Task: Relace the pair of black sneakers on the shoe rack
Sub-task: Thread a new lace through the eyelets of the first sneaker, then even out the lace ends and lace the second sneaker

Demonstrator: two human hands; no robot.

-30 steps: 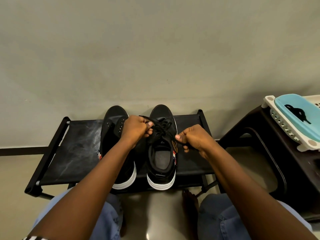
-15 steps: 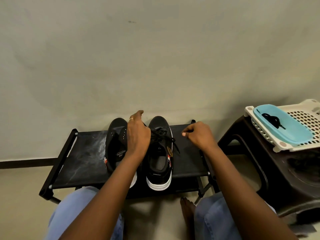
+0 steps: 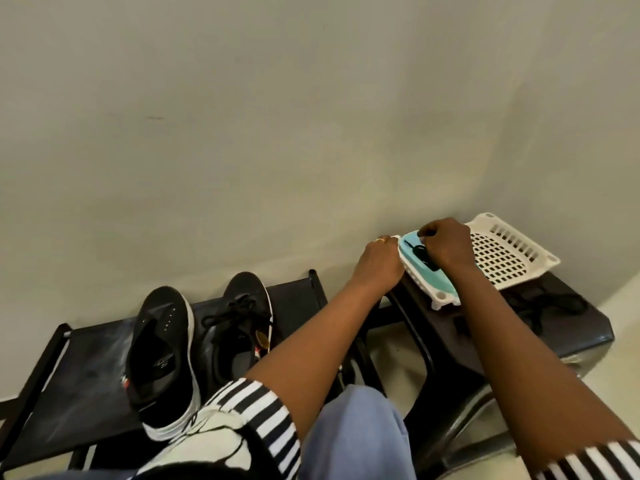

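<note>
the 2 black sneakers sit side by side on the black shoe rack (image 3: 79, 368) at the lower left, toes toward the wall (image 3: 277, 133). the unlaced sneaker (image 3: 162, 351) is the one further left. its tongue is bare and a row of empty eyelets shows pale along one side. the laced sneaker (image 3: 239, 327) stands just beside it, touching or nearly so, with a dark tied lace bunched across its top. neither hand is near the shoes.

both arms reach to the right, to a dark stool (image 3: 581, 334) beside the rack. a white slotted basket (image 3: 509, 258) rests on the stool, and a blue tray (image 3: 440, 282) lies in its near left end. a black lace (image 3: 421, 257) lies in the blue tray.

the right hand (image 3: 445, 244) is over the tray with its knuckles up and its fingers curled down, pinching the black lace. the fingertips themselves are hidden under the hand.

the left hand (image 3: 379, 263) lies against the left edge of the basket, beside the tray, with a ring (image 3: 380, 240) on 1 finger. its fingers bend away over the corner and are out of sight, so i cannot tell whether it grips the rim or only rests there.

a 2nd dark lace (image 3: 550, 303) lies loose on the stool top, to the right of the basket and apart from it.

at the bottom are a black and white striped sleeve (image 3: 256, 407) and blue jeans (image 3: 353, 434).
</note>
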